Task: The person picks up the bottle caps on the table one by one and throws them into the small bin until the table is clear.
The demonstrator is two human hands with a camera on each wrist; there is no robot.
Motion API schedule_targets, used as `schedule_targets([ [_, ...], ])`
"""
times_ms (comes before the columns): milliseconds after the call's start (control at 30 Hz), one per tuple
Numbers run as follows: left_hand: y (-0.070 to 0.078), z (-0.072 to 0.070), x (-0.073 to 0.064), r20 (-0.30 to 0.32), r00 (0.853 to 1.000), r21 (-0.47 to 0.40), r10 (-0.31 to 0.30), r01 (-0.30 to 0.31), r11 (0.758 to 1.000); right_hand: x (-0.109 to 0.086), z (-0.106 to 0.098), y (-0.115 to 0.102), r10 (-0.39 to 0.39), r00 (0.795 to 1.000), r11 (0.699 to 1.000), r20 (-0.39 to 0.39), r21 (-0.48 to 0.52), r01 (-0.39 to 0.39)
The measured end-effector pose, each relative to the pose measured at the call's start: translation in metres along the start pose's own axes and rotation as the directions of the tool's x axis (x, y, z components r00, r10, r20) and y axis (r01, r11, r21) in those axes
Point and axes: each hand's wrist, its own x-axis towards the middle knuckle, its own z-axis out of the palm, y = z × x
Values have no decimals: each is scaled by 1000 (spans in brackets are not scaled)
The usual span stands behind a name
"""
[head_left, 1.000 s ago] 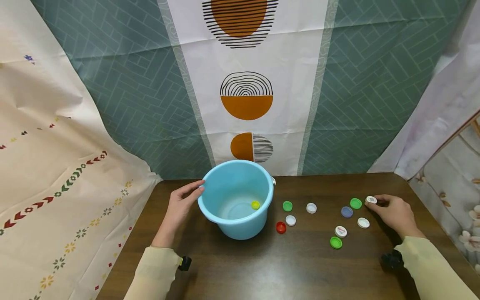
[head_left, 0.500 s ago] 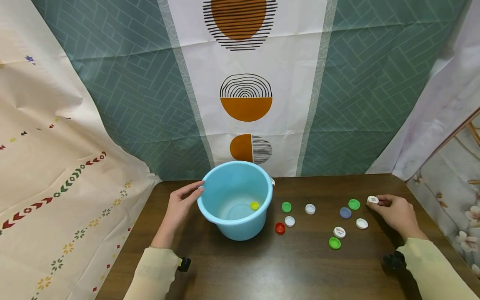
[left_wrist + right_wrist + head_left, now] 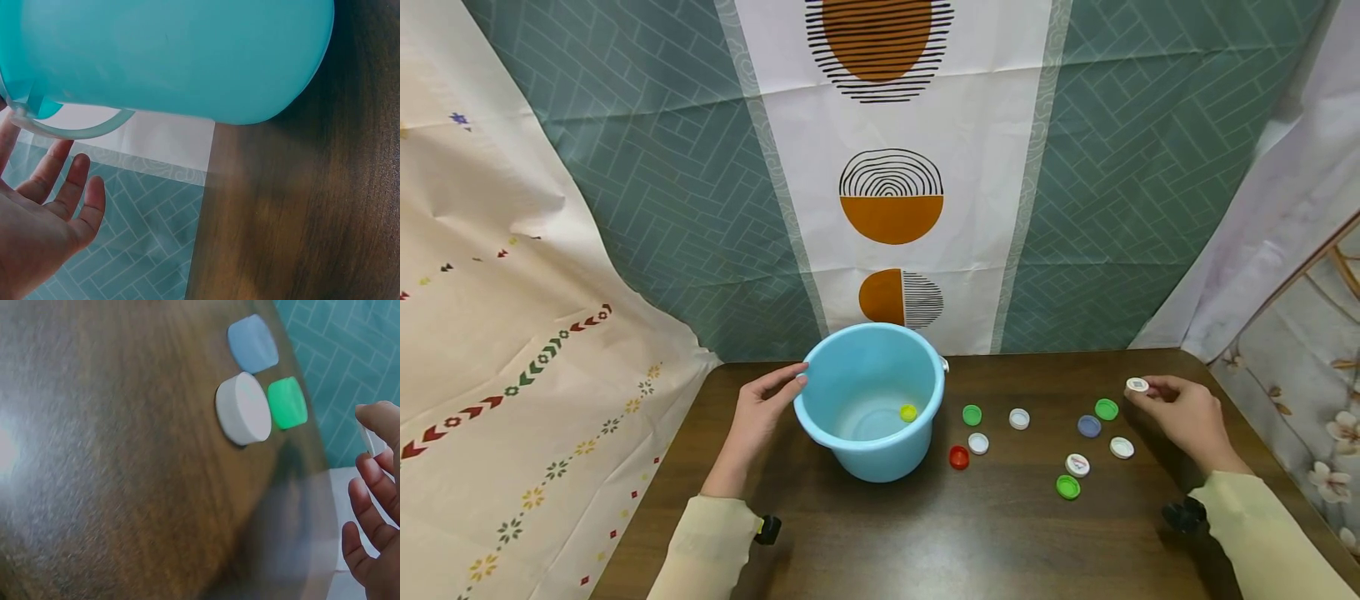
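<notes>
In the head view my left hand [image 3: 765, 408] grips the near-left rim of a light blue bucket [image 3: 868, 446] with thumb and index finger. The left wrist view has the bucket's wall [image 3: 175, 56] and its pale handle [image 3: 94, 131], the other fingers spread below. A small yellow bottle cap [image 3: 908, 413] lies inside the bucket. On the right, my right hand [image 3: 1191, 417] pinches a white bottle cap [image 3: 1137, 385], raised over the table, between thumb and fingertips. Nearest to it on the table are a green cap [image 3: 1107, 409], a blue cap [image 3: 1089, 426] and a white cap [image 3: 1122, 447].
Between bucket and right-hand group lie another green cap [image 3: 972, 415], a red cap [image 3: 958, 457] and two white ones. Closer to the front are a printed white cap [image 3: 1077, 465] and a bright green cap [image 3: 1068, 487]. A patterned curtain [image 3: 700, 208] hangs behind the dark wooden table [image 3: 880, 542].
My right hand has raised the white cap from the table and moved it slightly back and to the left. The left hand stays at the bucket's rim.
</notes>
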Motion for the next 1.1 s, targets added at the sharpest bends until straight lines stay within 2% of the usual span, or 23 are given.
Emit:
schedule_targets([
  [400,-1,0,-1,-10,1000,1,-5,5,1000,3,-5,-34,-44,999,999,-14,25,45],
  [733,-2,0,0,3,1000,-17,-6,6,1000,8,-2,-64,-66,998,996,11,55,65],
  [1100,0,0,0,-1,1000,-26,-2,2,1000,13,2,-112,-145,989,983,6,117,144],
])
